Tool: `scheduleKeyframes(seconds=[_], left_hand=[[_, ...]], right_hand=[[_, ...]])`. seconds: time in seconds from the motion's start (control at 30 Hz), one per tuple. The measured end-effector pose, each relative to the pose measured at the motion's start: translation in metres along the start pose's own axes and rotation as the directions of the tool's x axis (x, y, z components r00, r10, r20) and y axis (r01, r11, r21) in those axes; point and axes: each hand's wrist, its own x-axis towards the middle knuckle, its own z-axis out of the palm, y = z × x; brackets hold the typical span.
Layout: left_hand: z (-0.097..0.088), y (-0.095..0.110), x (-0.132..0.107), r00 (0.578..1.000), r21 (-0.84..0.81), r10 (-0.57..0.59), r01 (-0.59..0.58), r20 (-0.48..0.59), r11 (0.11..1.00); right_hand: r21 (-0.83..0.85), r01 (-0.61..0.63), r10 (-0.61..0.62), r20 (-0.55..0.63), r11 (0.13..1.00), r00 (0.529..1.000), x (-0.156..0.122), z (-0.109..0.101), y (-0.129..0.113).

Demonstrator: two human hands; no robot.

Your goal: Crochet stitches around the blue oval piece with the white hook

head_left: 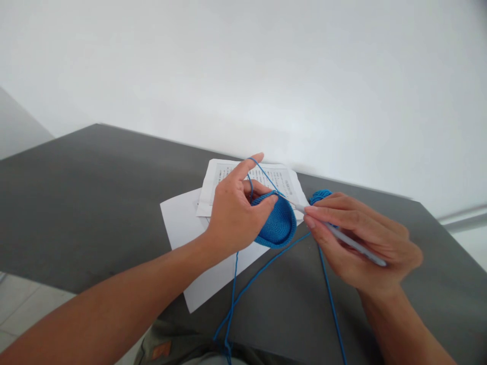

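Observation:
My left hand (239,208) pinches the upper rim of a round, shallow blue crochet piece (279,223) between thumb and fingers. Its index finger is raised, with a strand of blue yarn (266,175) looped over it and running down to the rim. My right hand (357,233) grips a grey-handled crochet hook (353,245) like a pen. The thin metal tip of the hook meets the rim close to my left thumb. Whether the tip sits inside a stitch is too small to tell. Partly hidden behind my right hand is a ball of blue yarn (320,195).
Under the work lie a printed sheet (220,172) and a plain white sheet (178,213) on the dark grey table (125,203). Loose yarn strands (262,266) trail across the table toward my lap. A white wall (243,76) rises directly behind the table.

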Motion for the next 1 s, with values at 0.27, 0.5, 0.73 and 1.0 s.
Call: scheduleKeyframes(seconds=[0.27, 0.5, 0.73, 1.0], left_hand=[[0.001, -0.002, 0.0, 0.99, 0.154, 0.128, -0.118, -0.057, 0.981], [-0.001, 0.007, 0.002, 0.994, 0.166, 0.104, -0.096, -0.041, 0.981], [-0.001, 0.005, 0.001, 0.993, 0.107, 0.103, -0.097, -0.054, 0.989], [-0.003, 0.003, -0.002, 0.999, -0.148, -0.036, 0.041, 0.038, 0.988]], right_hand=[[-0.1, 0.061, -0.063, -0.017, 0.993, 0.998, -0.001, 0.01, -0.007], [-0.24, 0.199, -0.182, 0.093, 0.95, 0.979, 0.0, 0.012, -0.005], [-0.019, -0.05, 0.049, -0.062, 0.999, 0.997, -0.005, 0.015, -0.008], [0.594, -0.426, 0.57, -0.066, 0.682, 0.819, -0.008, 0.019, -0.004]])
